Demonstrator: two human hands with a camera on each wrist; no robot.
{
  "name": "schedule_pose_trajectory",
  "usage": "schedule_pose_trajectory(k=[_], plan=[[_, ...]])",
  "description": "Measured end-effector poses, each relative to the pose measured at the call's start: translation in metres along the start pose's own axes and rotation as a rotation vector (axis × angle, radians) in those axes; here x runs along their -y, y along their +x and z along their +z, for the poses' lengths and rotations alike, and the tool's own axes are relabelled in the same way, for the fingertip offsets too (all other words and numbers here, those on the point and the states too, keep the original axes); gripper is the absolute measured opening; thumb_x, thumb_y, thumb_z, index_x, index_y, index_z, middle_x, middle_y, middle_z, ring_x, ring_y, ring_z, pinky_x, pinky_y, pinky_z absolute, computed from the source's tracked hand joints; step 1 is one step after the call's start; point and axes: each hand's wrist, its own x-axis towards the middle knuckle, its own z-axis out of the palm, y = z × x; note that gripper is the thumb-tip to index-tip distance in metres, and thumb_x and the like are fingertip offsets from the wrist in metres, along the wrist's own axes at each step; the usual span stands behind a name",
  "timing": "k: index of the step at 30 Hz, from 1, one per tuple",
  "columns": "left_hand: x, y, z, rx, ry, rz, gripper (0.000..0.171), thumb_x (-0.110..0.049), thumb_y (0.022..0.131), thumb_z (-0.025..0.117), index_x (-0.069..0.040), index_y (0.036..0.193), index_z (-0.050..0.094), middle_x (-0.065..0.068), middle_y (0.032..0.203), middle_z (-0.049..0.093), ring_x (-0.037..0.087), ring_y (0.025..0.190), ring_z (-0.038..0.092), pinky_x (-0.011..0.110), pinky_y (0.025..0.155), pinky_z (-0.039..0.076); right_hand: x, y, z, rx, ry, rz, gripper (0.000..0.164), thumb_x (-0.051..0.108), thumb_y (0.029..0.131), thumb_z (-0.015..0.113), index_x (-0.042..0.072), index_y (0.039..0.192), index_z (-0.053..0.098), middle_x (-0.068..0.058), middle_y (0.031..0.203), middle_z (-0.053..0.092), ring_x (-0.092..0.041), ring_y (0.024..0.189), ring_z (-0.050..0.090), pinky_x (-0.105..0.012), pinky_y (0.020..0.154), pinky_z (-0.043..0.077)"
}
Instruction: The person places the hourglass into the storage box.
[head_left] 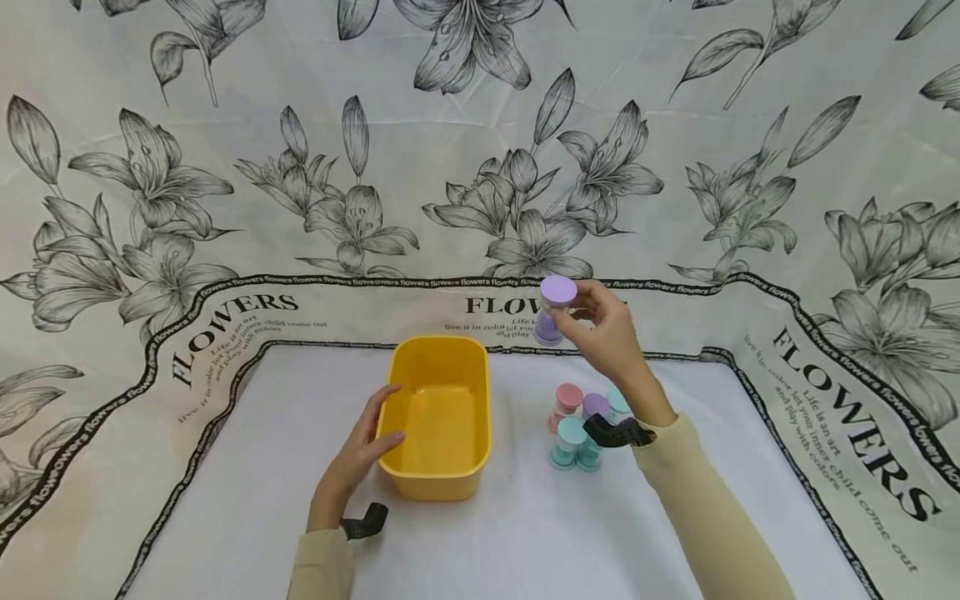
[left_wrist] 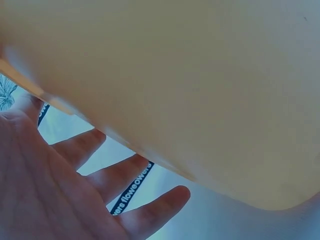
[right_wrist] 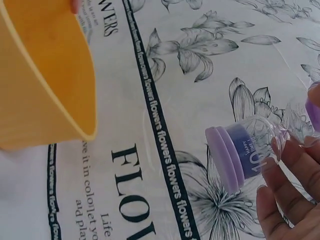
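Up over the far edge of the white tabletop, my right hand pinches a sand timer with purple caps and purple sand. In the right wrist view the clear glass of the sand timer carries a "10", and fingers curl about its waist. My left hand grips the left rim of a yellow bin, with thumb and a fingertip over the edge. Seen from the left wrist, other fingers of the left hand lie along the outer wall of the bin. Nothing shows inside the bin.
Right of the bin, several more sand timers stand close together, among them a pink one, a purple one and a teal one. The right forearm partly hides them. A flower-printed cloth rises behind the white tabletop.
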Motion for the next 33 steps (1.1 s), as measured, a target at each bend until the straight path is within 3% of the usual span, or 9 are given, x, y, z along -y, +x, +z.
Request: schedule_pose_trajectory(k=[4,10,22,33], plan=[[-0.001,-0.001,-0.001,-0.003,0.018,0.012,0.074,-0.027,0.095,0.063,-0.021,0.160,0.028,0.010,0.171,0.021,0.043,0.153,0.029,0.068,0.119,0.029,0.006,0.012,0.018,0.036,0.065,-0.004,0.038,0.006,0.093,0.070,-0.002,0.130,0.060,-0.015,0.111,0.071,-0.003,0.100,0.064,-0.018,0.087,0.052],[0.001,0.001,-0.003,-0.012,0.053,0.033,0.073,-0.028,0.093,0.064,-0.021,0.159,0.032,0.009,0.171,0.022,0.042,0.154,0.027,0.072,0.119,0.025,0.010,0.023,0.048,0.119,0.143,0.015,0.041,0.010,0.094,0.069,0.001,0.133,0.058,-0.019,0.115,0.071,-0.010,0.102,0.066,-0.021,0.087,0.054],[0.000,0.004,-0.002,-0.010,0.062,0.010,0.072,-0.028,0.092,0.065,-0.031,0.156,0.034,0.006,0.172,0.021,0.038,0.155,0.026,0.072,0.120,0.021,0.009,0.036,0.101,0.319,0.107,0.093,0.044,0.022,0.094,0.073,0.010,0.134,0.060,-0.010,0.120,0.072,-0.025,0.111,0.067,-0.041,0.094,0.057],[-0.002,0.001,-0.003,-0.003,0.071,-0.007,0.074,-0.034,0.093,0.067,-0.029,0.158,0.032,0.007,0.172,0.018,0.038,0.157,0.021,0.074,0.120,0.018,-0.002,0.043,0.135,0.473,0.078,0.150,0.038,0.023,0.094,0.073,0.010,0.129,0.061,-0.008,0.118,0.070,-0.022,0.107,0.068,-0.044,0.101,0.055]])
